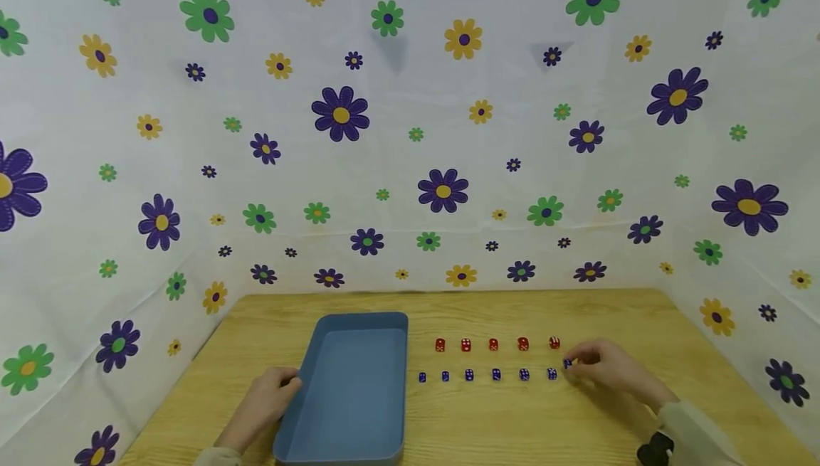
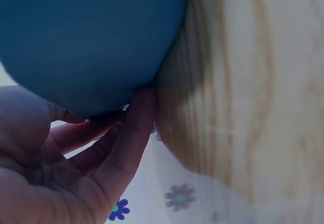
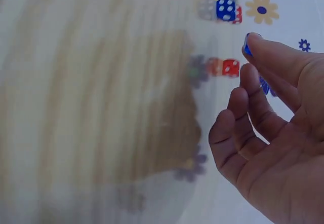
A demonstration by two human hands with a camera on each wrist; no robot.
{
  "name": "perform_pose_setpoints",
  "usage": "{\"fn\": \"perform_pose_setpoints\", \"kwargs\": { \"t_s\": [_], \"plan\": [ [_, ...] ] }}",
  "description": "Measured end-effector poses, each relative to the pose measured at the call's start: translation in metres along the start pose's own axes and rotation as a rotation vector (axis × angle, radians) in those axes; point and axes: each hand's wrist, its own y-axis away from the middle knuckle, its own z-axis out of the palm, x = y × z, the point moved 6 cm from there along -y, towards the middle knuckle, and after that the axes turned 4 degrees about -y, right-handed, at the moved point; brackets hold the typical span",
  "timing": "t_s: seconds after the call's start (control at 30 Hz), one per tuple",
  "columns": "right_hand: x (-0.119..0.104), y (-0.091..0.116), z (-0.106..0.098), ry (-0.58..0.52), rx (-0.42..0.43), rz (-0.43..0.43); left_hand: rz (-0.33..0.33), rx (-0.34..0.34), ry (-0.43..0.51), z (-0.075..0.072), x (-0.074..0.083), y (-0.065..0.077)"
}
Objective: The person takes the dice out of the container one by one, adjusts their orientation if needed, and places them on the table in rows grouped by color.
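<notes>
A blue tray (image 1: 351, 409) lies on the wooden table, left of centre. My left hand (image 1: 287, 383) grips its left rim; in the left wrist view the fingers (image 2: 132, 127) curl against the tray's outer wall (image 2: 86, 36). Right of the tray stand a row of red dice (image 1: 493, 344) and, nearer me, a row of blue dice (image 1: 496, 374). My right hand (image 1: 574, 365) pinches a blue die (image 1: 566, 363) at the right end of the blue row, just above the table. In the right wrist view only a sliver of that die (image 3: 246, 45) shows at the index fingertip.
Flowered cloth (image 1: 410, 131) walls the table on the left, back and right. Bare wood (image 1: 512, 423) lies in front of the dice and to the right of my right hand. The right wrist view shows a blue die (image 3: 226, 9) and a red die (image 3: 231, 67) beyond the fingers.
</notes>
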Motion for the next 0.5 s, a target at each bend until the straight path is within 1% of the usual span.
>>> {"fn": "perform_pose_setpoints", "kwargs": {
  "t_s": [0.1, 0.2, 0.3, 0.4, 0.5],
  "plan": [
    [0.008, 0.004, -0.003, 0.0, -0.026, 0.044, -0.013, -0.006, 0.012, -0.001, -0.002, 0.001],
    [0.012, 0.006, -0.005, 0.005, -0.047, 0.055, -0.021, -0.013, 0.027, -0.001, -0.003, 0.001],
    [0.013, 0.008, -0.006, 0.011, -0.06, 0.036, -0.023, -0.017, 0.038, -0.002, -0.003, 0.002],
    [0.013, 0.009, -0.007, 0.016, -0.048, 0.032, -0.021, -0.022, 0.047, -0.002, -0.002, 0.002],
    [0.015, 0.01, -0.009, 0.045, -0.028, 0.025, -0.007, -0.02, 0.042, -0.001, -0.002, 0.002]
  ]
}}
